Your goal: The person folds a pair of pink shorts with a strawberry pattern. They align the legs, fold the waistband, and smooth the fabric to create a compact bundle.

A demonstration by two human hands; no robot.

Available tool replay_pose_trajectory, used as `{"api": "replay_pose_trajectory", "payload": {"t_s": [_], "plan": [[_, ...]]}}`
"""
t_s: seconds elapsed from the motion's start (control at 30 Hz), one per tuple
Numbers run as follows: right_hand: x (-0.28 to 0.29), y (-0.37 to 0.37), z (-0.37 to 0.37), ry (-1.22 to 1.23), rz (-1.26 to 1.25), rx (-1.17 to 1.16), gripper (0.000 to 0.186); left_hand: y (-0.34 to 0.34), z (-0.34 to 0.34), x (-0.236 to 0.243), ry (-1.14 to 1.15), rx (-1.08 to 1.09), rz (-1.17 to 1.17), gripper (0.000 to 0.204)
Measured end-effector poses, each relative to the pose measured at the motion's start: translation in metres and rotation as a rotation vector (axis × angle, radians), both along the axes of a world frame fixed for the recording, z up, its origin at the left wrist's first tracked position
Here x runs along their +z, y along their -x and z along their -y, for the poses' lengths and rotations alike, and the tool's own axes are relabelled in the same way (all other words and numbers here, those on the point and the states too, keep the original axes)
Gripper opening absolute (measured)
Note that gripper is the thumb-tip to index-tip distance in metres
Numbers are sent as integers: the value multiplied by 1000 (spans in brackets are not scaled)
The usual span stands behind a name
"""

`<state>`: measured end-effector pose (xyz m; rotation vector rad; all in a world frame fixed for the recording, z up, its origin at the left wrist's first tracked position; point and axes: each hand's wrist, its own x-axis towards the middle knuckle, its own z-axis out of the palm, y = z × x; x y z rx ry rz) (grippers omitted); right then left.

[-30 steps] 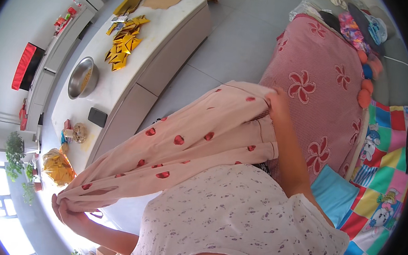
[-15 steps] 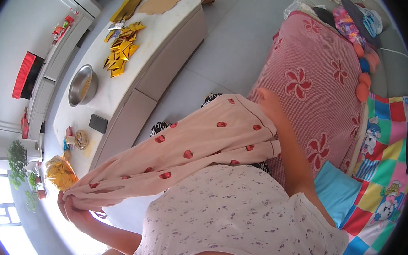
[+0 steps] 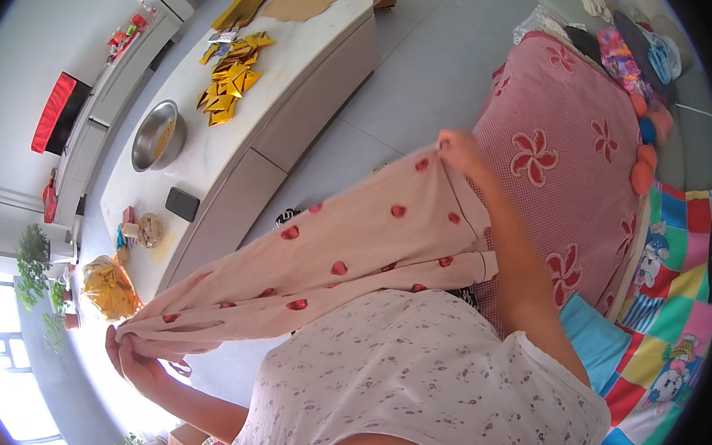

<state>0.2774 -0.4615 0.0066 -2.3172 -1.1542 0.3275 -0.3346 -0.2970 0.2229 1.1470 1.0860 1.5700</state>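
Note:
A pale pink cloth garment with red fruit prints (image 3: 346, 238) is stretched diagonally across my front, above my white printed top. My left hand (image 3: 132, 355) grips its gathered end at the lower left. My right hand (image 3: 458, 151) pinches its upper right edge, beside the pink flower-patterned cover. The cuff-like folded hem hangs beneath my right hand, along my forearm.
A white-topped counter (image 3: 302, 51) holds gold packets (image 3: 229, 87), a steel bowl (image 3: 149, 135), a dark phone (image 3: 182, 202) and a gold bag (image 3: 104, 290). On the right are the pink cover (image 3: 570, 156), a multicoloured quilt (image 3: 667, 306), piled clothes (image 3: 624, 55) and a turquoise cloth (image 3: 589, 341).
My right hand loosened on the garment half a second ago and now grips it farther up and left, lifting that edge. My left hand still holds the gathered end, shifted slightly right.

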Motion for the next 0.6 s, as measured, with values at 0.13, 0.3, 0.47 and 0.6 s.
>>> {"api": "replay_pose_trajectory", "payload": {"t_s": [0.13,0.3,0.47,0.6], "plan": [[92,-33,4,-584,249,-288,16,0,-16,-8,-83,-43,42,47],[153,-27,24,-833,329,-401,13,-6,-19,-5,-86,31,21,51],[46,-17,64,-671,568,-198,13,-1,-15,-14,-44,127,-346,48],[-60,25,99,-314,198,-113,8,12,-20,-24,27,54,-548,37]]}}
